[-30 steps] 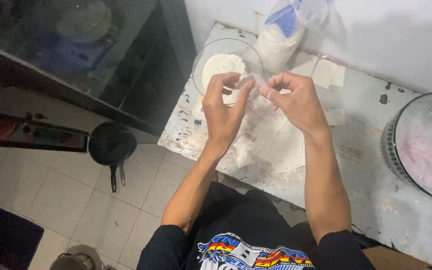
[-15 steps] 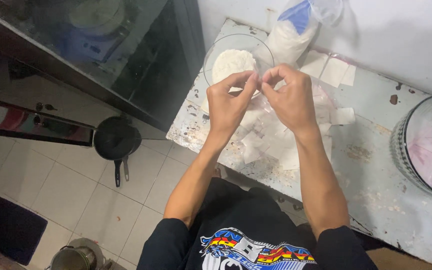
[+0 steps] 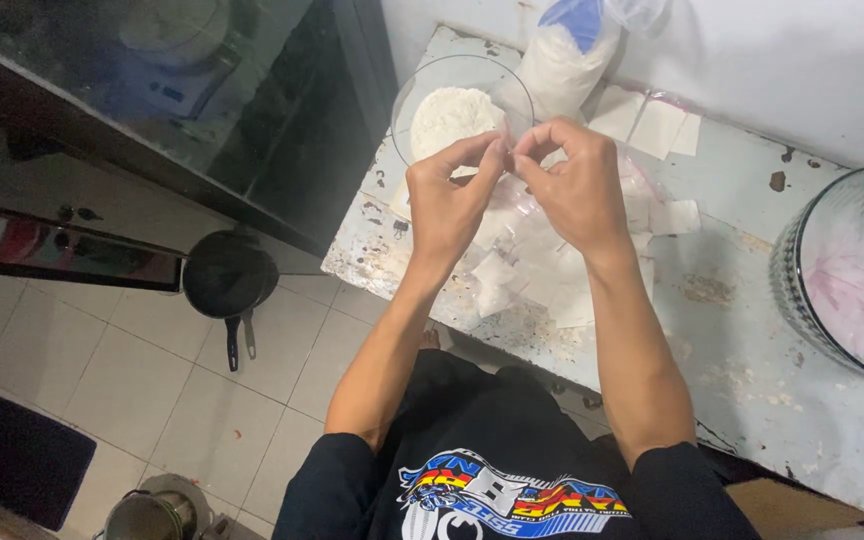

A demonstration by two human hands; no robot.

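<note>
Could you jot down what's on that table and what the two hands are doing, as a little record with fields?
Left hand: fingertips pinched on a small clear plastic bag
Right hand: pinching the same bag, touching the left
Behind the hands: glass bowl of white powder
Further back: big bag of powder
Under the hands: loose small plastic bags
Right edge: large glass jar
Surface: worn white table
Floor: black pan
</note>
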